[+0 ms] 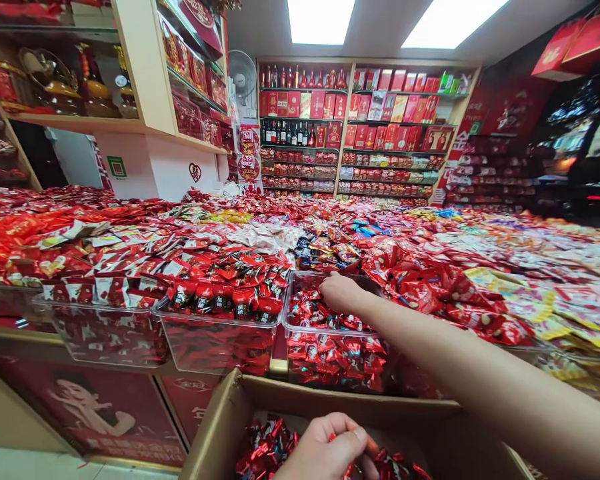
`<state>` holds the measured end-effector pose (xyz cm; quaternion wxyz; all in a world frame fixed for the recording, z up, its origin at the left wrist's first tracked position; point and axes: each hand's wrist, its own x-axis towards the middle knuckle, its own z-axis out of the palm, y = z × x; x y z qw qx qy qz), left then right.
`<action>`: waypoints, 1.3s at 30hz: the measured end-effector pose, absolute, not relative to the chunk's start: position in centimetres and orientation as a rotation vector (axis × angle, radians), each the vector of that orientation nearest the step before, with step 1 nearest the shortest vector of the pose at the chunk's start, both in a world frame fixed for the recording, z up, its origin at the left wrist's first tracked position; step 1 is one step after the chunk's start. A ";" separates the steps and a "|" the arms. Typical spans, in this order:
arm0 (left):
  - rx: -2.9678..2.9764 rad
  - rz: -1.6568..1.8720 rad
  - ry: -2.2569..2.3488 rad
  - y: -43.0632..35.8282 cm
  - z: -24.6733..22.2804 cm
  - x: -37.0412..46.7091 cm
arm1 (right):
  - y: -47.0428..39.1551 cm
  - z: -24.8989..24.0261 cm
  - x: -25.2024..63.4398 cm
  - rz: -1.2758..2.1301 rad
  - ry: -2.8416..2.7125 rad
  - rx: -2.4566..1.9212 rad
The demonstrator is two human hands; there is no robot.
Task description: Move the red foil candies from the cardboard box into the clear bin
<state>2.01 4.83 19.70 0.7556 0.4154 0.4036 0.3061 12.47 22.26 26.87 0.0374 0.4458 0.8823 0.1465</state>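
Note:
My right hand [341, 292] reaches forward into a clear plastic bin [300, 328] of small red wrapped candies [320, 313], knuckles up, fingers curled down among them; what it holds is hidden. My left hand [325, 450] is low in front, closed on a bunch of red wrapped candies [267, 447] inside an open cardboard box [230, 413]. The box sits below the counter's front edge.
More clear bins [215, 333] of red packets line the counter to the left. A wide spread of mixed wrapped sweets [430, 267] covers the counter beyond. Shelves of red boxes and bottles [350, 127] fill the back wall; a display cabinet [80, 87] stands at left.

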 end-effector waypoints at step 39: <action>0.702 0.633 0.754 4.6 18.0 2.6 | 3.6 18.9 16.9 -1.850 2.915 1.764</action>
